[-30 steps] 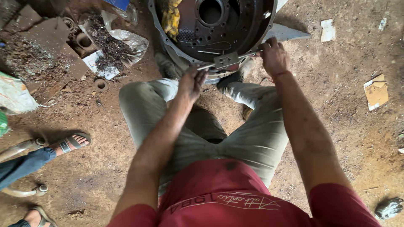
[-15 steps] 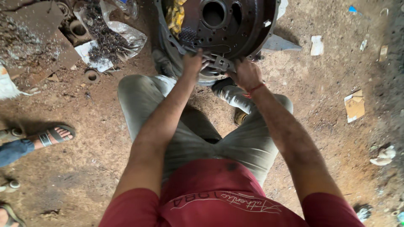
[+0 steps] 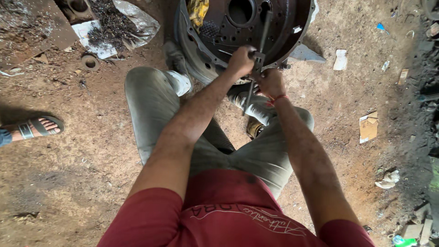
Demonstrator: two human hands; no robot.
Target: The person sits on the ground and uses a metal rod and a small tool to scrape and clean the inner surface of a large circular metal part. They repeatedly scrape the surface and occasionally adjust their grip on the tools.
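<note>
You've got both hands in on the dark round housing [image 3: 242,27] now, which sits on the dirt right in front of your knees; half a second back they were just at its rim; now your left hand [image 3: 241,59] is closed round a long bar tool [image 3: 257,59] and your right hand [image 3: 270,82] grips it lower down, fingers wrapped tight; looks like you're set to lever.

Dark rusty-black round housing [image 3: 238,27], yellow rag [image 3: 199,10], red shirt [image 3: 215,215], grey trousers [image 3: 151,105]
</note>
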